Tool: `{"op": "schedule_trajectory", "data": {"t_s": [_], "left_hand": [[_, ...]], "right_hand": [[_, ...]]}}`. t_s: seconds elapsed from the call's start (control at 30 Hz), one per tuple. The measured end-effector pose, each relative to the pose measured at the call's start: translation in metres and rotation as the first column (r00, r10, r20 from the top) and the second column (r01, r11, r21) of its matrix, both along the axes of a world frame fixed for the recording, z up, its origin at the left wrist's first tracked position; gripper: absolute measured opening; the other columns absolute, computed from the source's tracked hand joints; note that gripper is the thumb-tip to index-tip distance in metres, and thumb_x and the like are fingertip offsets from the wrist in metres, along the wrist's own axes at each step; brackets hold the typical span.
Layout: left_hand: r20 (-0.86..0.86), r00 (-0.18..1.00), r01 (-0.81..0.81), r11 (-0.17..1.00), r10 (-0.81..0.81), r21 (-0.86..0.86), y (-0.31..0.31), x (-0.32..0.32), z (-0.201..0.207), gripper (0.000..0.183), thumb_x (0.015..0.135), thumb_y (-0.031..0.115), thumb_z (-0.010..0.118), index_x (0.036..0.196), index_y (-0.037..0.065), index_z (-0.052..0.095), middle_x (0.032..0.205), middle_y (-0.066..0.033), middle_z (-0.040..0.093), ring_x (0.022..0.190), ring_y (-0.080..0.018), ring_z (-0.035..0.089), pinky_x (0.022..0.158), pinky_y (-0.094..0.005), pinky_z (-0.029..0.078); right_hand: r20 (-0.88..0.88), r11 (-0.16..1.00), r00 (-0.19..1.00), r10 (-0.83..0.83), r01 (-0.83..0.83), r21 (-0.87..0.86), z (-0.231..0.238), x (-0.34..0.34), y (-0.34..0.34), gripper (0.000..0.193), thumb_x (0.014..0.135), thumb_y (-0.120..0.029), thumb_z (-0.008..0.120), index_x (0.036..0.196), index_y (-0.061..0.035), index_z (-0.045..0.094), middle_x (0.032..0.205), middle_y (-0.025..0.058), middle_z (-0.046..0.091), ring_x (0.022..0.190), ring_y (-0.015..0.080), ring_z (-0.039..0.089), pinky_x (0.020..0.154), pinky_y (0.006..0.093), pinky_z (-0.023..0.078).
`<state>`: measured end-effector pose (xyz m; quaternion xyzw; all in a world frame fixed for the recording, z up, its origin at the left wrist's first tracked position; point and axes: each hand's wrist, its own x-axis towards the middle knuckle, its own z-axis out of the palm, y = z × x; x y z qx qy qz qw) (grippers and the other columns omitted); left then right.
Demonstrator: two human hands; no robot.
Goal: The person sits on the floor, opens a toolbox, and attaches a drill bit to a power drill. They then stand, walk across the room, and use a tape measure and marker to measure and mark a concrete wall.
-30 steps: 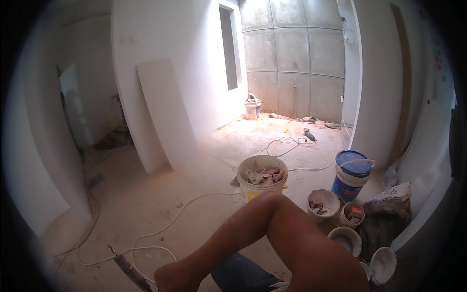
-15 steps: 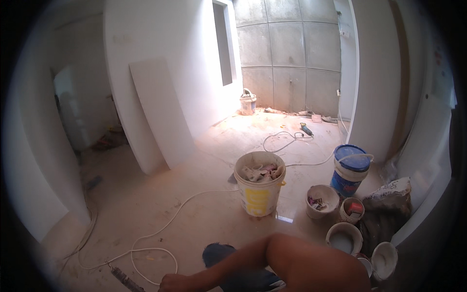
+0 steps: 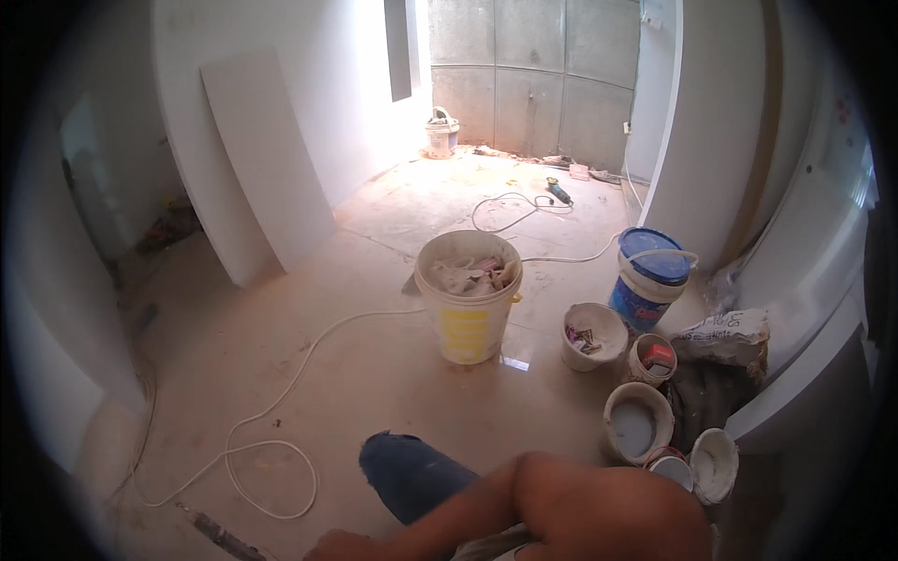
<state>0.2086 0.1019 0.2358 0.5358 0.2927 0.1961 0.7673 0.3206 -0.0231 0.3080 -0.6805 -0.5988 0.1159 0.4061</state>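
Observation:
My right arm reaches across the lower middle, bent at the elbow, its forearm running left. My right hand [image 3: 339, 545] is cut by the bottom edge, and its fingers are hidden. Just left of it is a dark, dusty, long-bodied tool [image 3: 217, 535], its far end toward a white cable [image 3: 264, 416]. Whether the hand touches this tool cannot be seen. My left hand is out of the picture. Below the forearm shows a knee in blue cloth [image 3: 412, 477].
A large whitish bucket [image 3: 468, 327] holding rags stands ahead. Right of it are a blue-lidded bucket [image 3: 645, 280], several small tubs, including one with greyish liquid [image 3: 636, 425], and a crumpled sack [image 3: 720, 337]. A board [image 3: 267, 159] leans on the left wall; a green corded power tool [image 3: 559, 192] lies farther off.
The view has tipped downward and shifted a little right, so the buckets sit higher and farther left. More of the blue-clad knee shows. My right hand stays near the long tool.

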Motion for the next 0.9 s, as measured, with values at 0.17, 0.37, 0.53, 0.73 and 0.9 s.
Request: {"op": "schedule_trajectory", "data": {"t_s": [0.17,0.37,0.53,0.73,0.9], "left_hand": [[0.004,1.000,-0.007,1.000,0.007,0.003,-0.002,0.003,0.006,0.068,0.103,0.067,0.042,0.111,0.002,0.058,0.078,-0.0101,0.065,0.069,-0.0232,0.061,0.064,-0.0382,0.051],[-0.009,0.998,-0.062,0.997,0.062,-0.035,-0.001,-0.003,0.005,0.068,0.103,0.067,0.042,0.112,0.002,0.058,0.079,-0.0103,0.065,0.071,-0.0232,0.061,0.065,-0.0385,0.051],[-0.022,0.981,-0.195,0.976,0.194,-0.099,0.002,-0.025,0.003,0.068,0.103,0.067,0.042,0.112,0.002,0.058,0.080,-0.0104,0.065,0.072,-0.0232,0.061,0.066,-0.0388,0.051],[0.011,0.969,-0.243,0.962,0.247,-0.124,0.012,-0.060,-0.013,0.069,0.103,0.067,0.042,0.117,0.002,0.059,0.090,-0.0115,0.065,0.080,-0.0229,0.061,0.071,-0.0396,0.051],[-0.073,0.976,-0.215,0.962,0.205,-0.169,-0.005,-0.055,0.011,0.068,0.104,0.066,0.042,0.124,0.003,0.058,0.105,-0.0133,0.066,0.092,-0.0237,0.062,0.077,-0.0399,0.051]], "right_hand": [[0.199,0.975,0.955,0.222,-0.213,-0.066,0.004,0.023,0.011,0.051,0.099,-0.058,0.054,0.083,-0.0124,0.069,0.070,0.0175,0.069,0.068,0.0382,0.070,0.058,0.0477,0.053],[0.350,0.972,0.907,0.234,-0.219,-0.081,0.017,0.028,0.010,0.046,0.098,-0.054,0.058,0.081,-0.0132,0.071,0.064,0.0135,0.068,0.060,0.0342,0.069,0.053,0.0444,0.052],[0.207,0.937,0.967,0.151,-0.207,0.283,0.071,0.035,-0.008,0.037,0.096,-0.047,0.063,0.081,-0.0140,0.070,0.068,0.0133,0.067,0.062,0.0320,0.068,0.053,0.0437,0.050],[0.169,0.965,0.951,0.258,-0.261,-0.004,0.017,0.057,-0.002,0.026,0.080,-0.030,0.069,0.082,-0.0037,0.066,0.086,0.0122,0.060,0.079,0.0306,0.062,0.076,0.0482,0.047],[0.490,0.892,0.842,0.228,-0.382,0.243,-0.006,0.062,-0.001,0.021,0.080,-0.024,0.070,0.083,-0.0036,0.066,0.088,0.0129,0.060,0.084,0.0295,0.063,0.079,0.0446,0.047]]}}
